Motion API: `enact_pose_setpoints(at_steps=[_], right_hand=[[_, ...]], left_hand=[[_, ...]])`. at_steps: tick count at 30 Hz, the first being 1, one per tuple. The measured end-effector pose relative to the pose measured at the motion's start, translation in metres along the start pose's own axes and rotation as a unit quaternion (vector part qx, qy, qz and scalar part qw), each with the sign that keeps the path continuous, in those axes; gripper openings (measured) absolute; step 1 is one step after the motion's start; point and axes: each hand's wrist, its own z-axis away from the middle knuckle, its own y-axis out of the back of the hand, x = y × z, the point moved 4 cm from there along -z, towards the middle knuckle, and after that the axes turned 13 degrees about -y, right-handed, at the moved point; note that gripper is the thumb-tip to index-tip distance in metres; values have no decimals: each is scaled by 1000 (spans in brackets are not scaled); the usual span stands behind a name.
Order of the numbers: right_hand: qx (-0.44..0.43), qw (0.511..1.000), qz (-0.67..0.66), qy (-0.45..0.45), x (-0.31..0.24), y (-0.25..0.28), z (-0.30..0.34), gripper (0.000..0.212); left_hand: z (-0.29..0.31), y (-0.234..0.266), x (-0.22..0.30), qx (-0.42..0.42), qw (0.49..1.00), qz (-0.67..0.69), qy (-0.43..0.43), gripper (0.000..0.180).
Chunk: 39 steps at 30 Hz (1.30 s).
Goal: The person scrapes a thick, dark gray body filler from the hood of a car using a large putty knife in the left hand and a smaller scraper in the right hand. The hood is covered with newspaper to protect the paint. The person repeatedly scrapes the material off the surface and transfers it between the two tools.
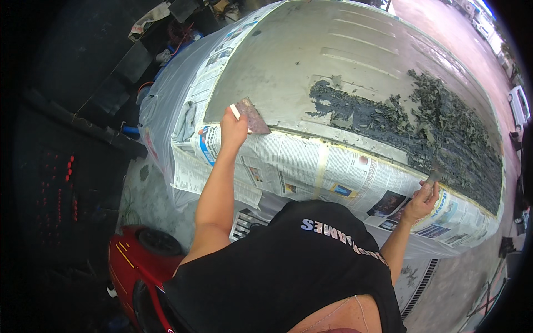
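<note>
A wide van-like roof panel (pixel 277 66) lies before me, bare grey-beige over most of its surface. Dark, crinkled, peeling coating (pixel 383 114) covers its near right part. My left hand (pixel 234 132) is closed round the pale handle of a broad, stained flat scraper (pixel 253 116), held over the near left edge of the panel. My right hand (pixel 423 203) grips a narrower tool that looks like a putty knife (pixel 435 175), its tip at the dark coating by the near right edge. My fingers cover most of its handle.
Taped newspaper (pixel 300 166) wraps the panel's near side, with clear plastic sheeting (pixel 166 105) on the left. A grey cloth (pixel 186 119) lies at the left corner. Behind me are a red car (pixel 125 261) and a floor drain grate (pixel 420 288). A white vehicle (pixel 517 105) stands far right.
</note>
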Motion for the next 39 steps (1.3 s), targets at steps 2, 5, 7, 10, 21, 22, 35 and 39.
enact_pose_setpoints(at_steps=[2,5,7,10,21,22,35,39], right_hand=[[6,1000,4,-6,0,-1,2,41],[7,1000,-14,-13,2,-3,3,41],[18,1000,-14,-7,2,-7,4,41],[33,999,20,-7,15,0,4,41],[60,987,126,75,16,-2,4,39],[58,988,126,71,16,-3,6,39],[68,975,159,139,0,-11,13,39],[53,978,158,129,9,-10,11,40]], left_hand=[[-10,-8,17,-5,998,-40,-56,21],[-13,-29,2,-65,996,46,36,21],[-22,-44,-5,-85,995,41,20,19],[-33,-81,1,-118,992,36,-21,17],[-36,-183,154,-189,959,212,-6,17],[-44,-170,150,-189,958,215,13,16],[-54,-95,-13,-83,992,89,35,33],[-92,-123,-6,-124,989,-5,-76,38]])
